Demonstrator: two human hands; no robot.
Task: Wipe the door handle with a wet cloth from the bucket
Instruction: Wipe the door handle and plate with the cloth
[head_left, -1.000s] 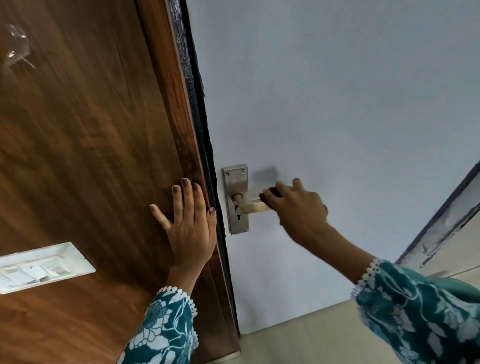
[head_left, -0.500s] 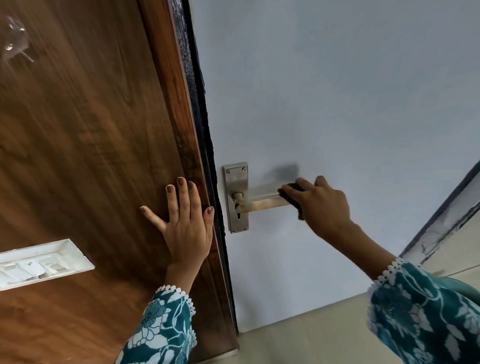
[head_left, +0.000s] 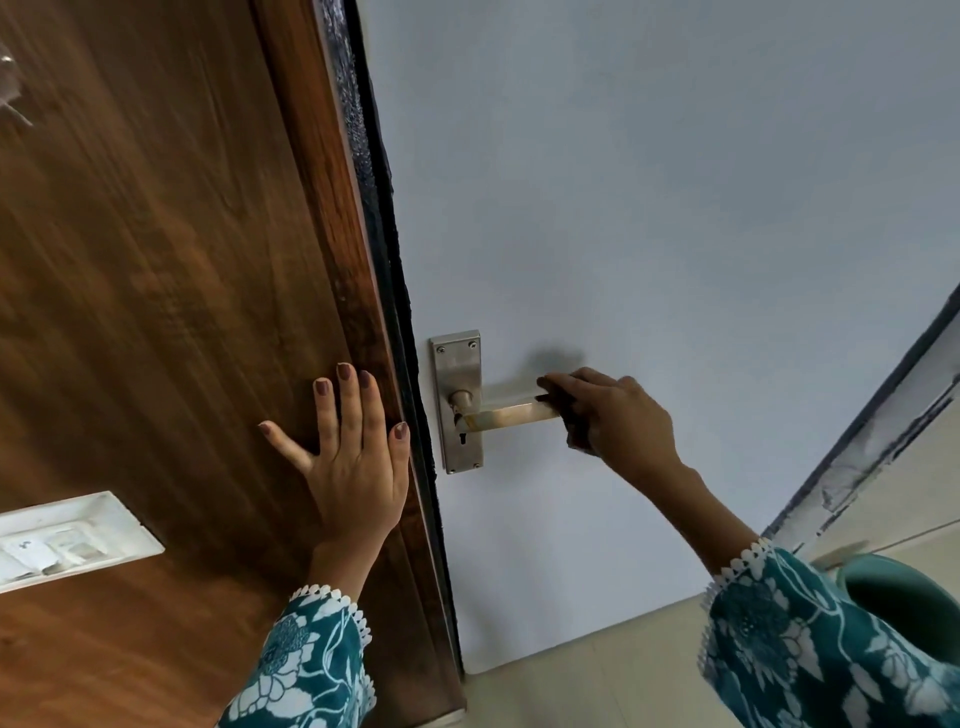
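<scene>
A metal lever door handle (head_left: 511, 415) juts right from its steel backplate (head_left: 457, 374) on a pale door (head_left: 649, 208). My right hand (head_left: 618, 421) is closed around the lever's free end, pressing a dark cloth (head_left: 574, 434) against it; only slivers of the cloth show under my fingers. My left hand (head_left: 353, 457) lies flat with fingers spread on the brown wooden panel (head_left: 156, 286) left of the door edge, holding nothing.
A white switch plate (head_left: 67, 540) sits on the wooden panel at lower left. The rim of a teal bucket (head_left: 904, 592) shows at the lower right behind my sleeve. Beige floor tiles (head_left: 582, 686) run below the door.
My right hand slid the cloth along the lever from near the backplate out to its free end. My left hand stayed flat on the wood.
</scene>
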